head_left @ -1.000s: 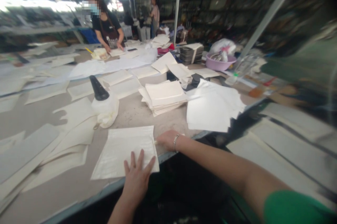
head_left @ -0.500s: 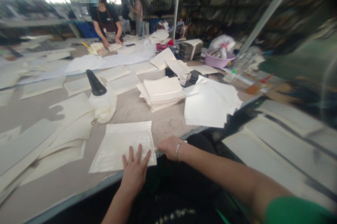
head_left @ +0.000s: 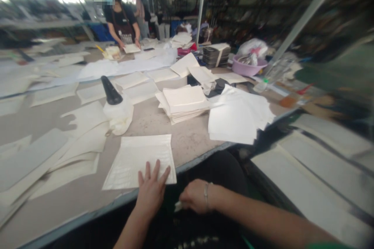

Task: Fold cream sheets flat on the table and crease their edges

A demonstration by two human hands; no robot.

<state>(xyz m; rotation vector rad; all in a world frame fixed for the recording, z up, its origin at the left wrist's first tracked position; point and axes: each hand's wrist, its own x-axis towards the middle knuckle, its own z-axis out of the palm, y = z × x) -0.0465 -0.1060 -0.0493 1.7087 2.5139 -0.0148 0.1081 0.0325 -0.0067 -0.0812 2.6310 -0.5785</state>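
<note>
A cream, roughly four-sided panel (head_left: 128, 163) with a creased surface lies flat at the table's near edge. My left hand (head_left: 152, 186) rests on its lower right part, fingers spread. Below the table edge, to the right of that hand, my right hand (head_left: 194, 196) is closed in a pinch. A small pale scrap (head_left: 178, 206) pokes out from its fingertips; its material is too blurred to tell. Behind the panel stands a whitish container with a black, handle-like top (head_left: 111, 91), a pale cloth or bag around its base.
A stack of cream panels (head_left: 187, 103) and fanned white sheets (head_left: 239, 116) lie further back. More pale pieces (head_left: 78, 136) overlap on the left. Panels (head_left: 309, 179) lie lower right. A purple basin (head_left: 249, 69) is at the far right; a person (head_left: 124, 27) works across the table.
My right hand has moved from the panel's right edge down below the table edge, the pale scrap now showing in its fingers. My left hand stays on the panel. The view has shifted slightly.
</note>
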